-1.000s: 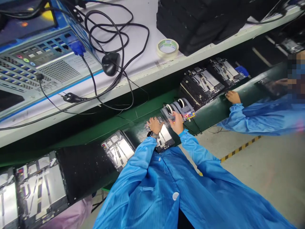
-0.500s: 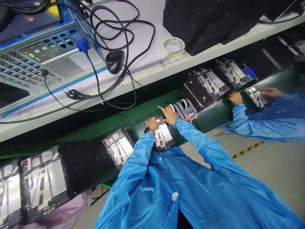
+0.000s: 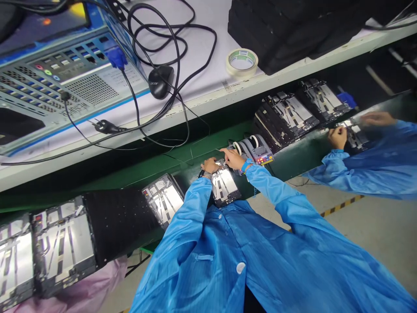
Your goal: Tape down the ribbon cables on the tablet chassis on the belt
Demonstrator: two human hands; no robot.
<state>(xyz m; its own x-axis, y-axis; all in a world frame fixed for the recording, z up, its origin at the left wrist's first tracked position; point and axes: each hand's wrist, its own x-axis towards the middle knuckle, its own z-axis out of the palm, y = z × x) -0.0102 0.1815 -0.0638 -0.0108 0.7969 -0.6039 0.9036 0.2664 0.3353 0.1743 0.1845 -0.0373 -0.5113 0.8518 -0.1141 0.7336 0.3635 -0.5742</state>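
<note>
Tablet frame (image 3: 224, 187) lies on the green conveyor belt (image 3: 293, 163) — left hand (image 3: 210, 165) curled over its top edge, grip unclear — while the right hand (image 3: 232, 159) stretches its fingers out flat, just beside a twin-roll tape dispenser (image 3: 257, 150).

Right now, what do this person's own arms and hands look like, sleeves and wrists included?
Both arms wear long sleeves of a shiny blue smock with a round white snap. The bare left hand has a dark wristwatch; the bare right hand, a blue wristband.
</note>
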